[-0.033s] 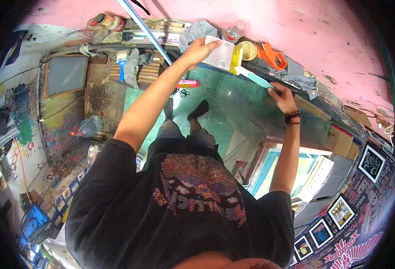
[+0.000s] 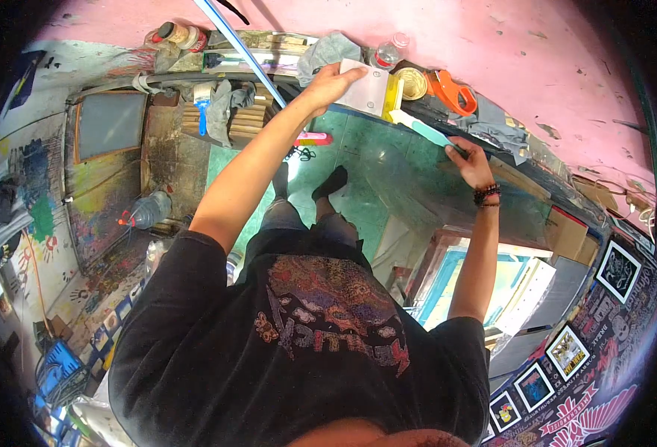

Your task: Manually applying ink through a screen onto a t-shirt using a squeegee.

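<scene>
My left hand [image 2: 331,86] grips a white squeegee [image 2: 364,91] with round bolt heads and a yellow blade along its right side. The thumb lies across its flat face, and the other fingers are hidden behind it. My right hand [image 2: 475,162] is closed round the teal handle of a spatula [image 2: 430,132]. Its pale tip meets the lower end of the yellow blade. Just right of the squeegee, an open round tub [image 2: 412,84] with a pale yellowish inside stands on the ledge, beside an orange tape dispenser [image 2: 453,94].
Behind the squeegee stand a clear bottle [image 2: 386,56] and a grey cloth [image 2: 331,54]. A blue-and-white pole [image 2: 240,51] slants past my left forearm. A blue-handled brush [image 2: 202,112] hangs further left. Framed screens [image 2: 485,276] stand beside my right arm, and a large water bottle [image 2: 149,210] lies at left.
</scene>
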Motion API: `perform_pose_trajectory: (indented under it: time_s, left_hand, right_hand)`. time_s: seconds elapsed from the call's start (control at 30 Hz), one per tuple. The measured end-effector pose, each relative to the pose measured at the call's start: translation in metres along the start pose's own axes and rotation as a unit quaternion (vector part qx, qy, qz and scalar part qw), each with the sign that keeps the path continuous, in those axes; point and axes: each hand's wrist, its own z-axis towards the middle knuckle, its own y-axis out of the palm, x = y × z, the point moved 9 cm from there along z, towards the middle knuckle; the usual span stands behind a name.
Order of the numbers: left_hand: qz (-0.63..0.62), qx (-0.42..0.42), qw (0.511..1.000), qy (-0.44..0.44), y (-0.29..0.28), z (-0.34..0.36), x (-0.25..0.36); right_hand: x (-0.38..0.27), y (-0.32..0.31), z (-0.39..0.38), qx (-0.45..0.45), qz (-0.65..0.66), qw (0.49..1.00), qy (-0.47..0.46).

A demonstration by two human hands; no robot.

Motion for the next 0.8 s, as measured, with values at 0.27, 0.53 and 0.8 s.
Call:
perform_pose_trajectory:
  time_s: [0.27,0.53,0.8]
  left_hand:
    - [-0.066,0.036,0.997,-0.005,-0.015,0.003,-0.026]
    - [-0.187,-0.017,0.978,-0.086,-0.018,-0.022,-0.057]
    - [-0.207,-0.060,0.965,-0.152,0.000,-0.038,-0.055]
  right_hand:
    - [0.021,0.002,-0.004,-0.043,0.129,0.990,0.049]
    - [-0.011,0.006,0.011,0.056,0.168,0.984,0.008]
    - [-0.062,0.024,0.001,0.092,0.205,0.973,-0.042]
